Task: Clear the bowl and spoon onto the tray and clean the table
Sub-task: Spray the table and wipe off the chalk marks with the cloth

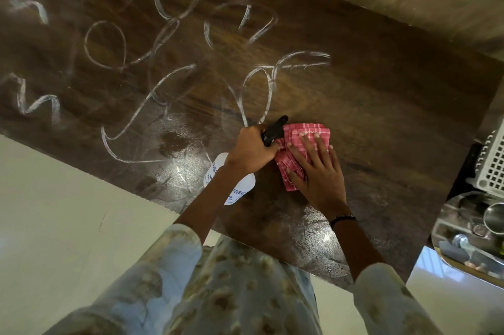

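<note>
Head view, looking down on a dark wooden worktop [368, 94] marked with white looping streaks. The left hand [249, 147] is curled round the black trigger head of a white spray bottle [230, 184], whose body lies beneath the wrist near the worktop's near edge. Just right of it, touching the nozzle, the right hand [317, 168] lies flat with fingers straight and spread, pressing a folded pink checked cloth [297, 143] onto the worktop. The cloth shows beyond the fingertips on the far side and to the left of the palm. A dark band circles the right wrist. At the far right, off the worktop, a steel tray [461, 239] carries metal ware that cannot be told apart clearly, with a white basket [493, 162] beyond it.
</note>
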Demonstrator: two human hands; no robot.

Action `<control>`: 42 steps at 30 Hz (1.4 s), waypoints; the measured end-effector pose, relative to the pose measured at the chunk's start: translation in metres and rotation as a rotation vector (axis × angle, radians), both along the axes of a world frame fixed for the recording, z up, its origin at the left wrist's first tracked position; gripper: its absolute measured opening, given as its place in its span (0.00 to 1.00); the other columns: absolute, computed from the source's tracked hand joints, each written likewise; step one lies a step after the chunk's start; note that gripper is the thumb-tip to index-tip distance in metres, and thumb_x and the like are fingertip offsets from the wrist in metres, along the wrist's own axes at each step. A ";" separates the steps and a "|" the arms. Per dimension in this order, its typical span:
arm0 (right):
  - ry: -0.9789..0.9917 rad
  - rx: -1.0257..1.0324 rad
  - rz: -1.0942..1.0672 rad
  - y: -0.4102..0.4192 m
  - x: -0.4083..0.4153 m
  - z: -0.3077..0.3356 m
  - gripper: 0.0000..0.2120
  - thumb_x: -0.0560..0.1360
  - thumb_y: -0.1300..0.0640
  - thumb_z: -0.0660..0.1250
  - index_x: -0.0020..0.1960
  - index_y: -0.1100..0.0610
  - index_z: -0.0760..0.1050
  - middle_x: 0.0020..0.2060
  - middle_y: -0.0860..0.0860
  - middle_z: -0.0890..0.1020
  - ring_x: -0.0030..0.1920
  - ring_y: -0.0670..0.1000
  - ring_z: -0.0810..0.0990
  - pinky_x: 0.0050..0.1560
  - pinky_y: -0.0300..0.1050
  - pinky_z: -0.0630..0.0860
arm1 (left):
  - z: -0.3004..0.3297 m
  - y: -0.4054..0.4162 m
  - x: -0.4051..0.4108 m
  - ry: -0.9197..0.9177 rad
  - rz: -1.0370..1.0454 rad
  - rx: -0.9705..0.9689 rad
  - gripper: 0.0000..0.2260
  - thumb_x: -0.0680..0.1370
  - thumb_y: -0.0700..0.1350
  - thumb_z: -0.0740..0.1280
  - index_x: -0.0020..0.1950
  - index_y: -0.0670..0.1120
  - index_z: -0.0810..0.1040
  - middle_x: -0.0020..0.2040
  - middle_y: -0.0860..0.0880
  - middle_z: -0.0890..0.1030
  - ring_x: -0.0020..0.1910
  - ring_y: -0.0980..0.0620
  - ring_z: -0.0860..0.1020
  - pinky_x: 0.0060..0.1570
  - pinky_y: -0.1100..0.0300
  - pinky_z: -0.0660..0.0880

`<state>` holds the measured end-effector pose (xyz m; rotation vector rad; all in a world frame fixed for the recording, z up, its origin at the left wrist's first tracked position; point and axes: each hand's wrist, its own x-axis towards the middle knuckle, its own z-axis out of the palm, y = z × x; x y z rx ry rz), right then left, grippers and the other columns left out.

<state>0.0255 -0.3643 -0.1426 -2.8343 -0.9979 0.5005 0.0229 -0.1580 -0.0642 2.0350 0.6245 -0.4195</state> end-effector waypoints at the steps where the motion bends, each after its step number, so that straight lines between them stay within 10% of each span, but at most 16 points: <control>1: -0.001 -0.009 -0.002 -0.005 0.003 0.000 0.29 0.79 0.36 0.48 0.77 0.45 0.55 0.77 0.52 0.59 0.77 0.58 0.53 0.75 0.59 0.54 | -0.001 0.001 0.000 0.003 -0.002 0.001 0.04 0.73 0.39 0.68 0.41 0.37 0.77 0.27 0.50 0.71 0.26 0.55 0.70 0.28 0.68 0.65; 13: 0.022 0.020 -0.321 0.045 0.102 -0.005 0.30 0.79 0.37 0.47 0.78 0.47 0.52 0.78 0.56 0.53 0.77 0.63 0.49 0.74 0.64 0.51 | -0.006 0.015 0.005 0.008 0.050 -0.010 0.03 0.74 0.39 0.68 0.42 0.40 0.76 0.30 0.46 0.73 0.28 0.51 0.72 0.26 0.68 0.65; 22: -0.006 0.085 0.152 0.049 0.057 -0.010 0.28 0.79 0.37 0.51 0.75 0.48 0.62 0.76 0.54 0.61 0.77 0.60 0.55 0.73 0.62 0.58 | -0.005 0.025 0.021 -0.014 0.067 0.016 0.05 0.72 0.39 0.69 0.41 0.38 0.75 0.27 0.48 0.71 0.24 0.53 0.67 0.27 0.64 0.63; 32: -0.019 0.043 -0.171 0.061 0.123 -0.006 0.30 0.78 0.38 0.49 0.77 0.48 0.57 0.77 0.55 0.58 0.77 0.62 0.53 0.73 0.63 0.53 | -0.007 0.021 0.040 -0.025 0.092 -0.006 0.04 0.73 0.38 0.68 0.46 0.38 0.78 0.31 0.43 0.76 0.23 0.56 0.70 0.25 0.67 0.66; 42: -0.048 0.081 0.079 0.008 0.114 -0.010 0.28 0.79 0.37 0.50 0.76 0.46 0.59 0.76 0.53 0.61 0.77 0.58 0.54 0.75 0.58 0.53 | -0.005 0.008 0.075 -0.010 0.038 0.006 0.06 0.73 0.40 0.69 0.45 0.37 0.77 0.30 0.44 0.76 0.27 0.50 0.72 0.30 0.61 0.67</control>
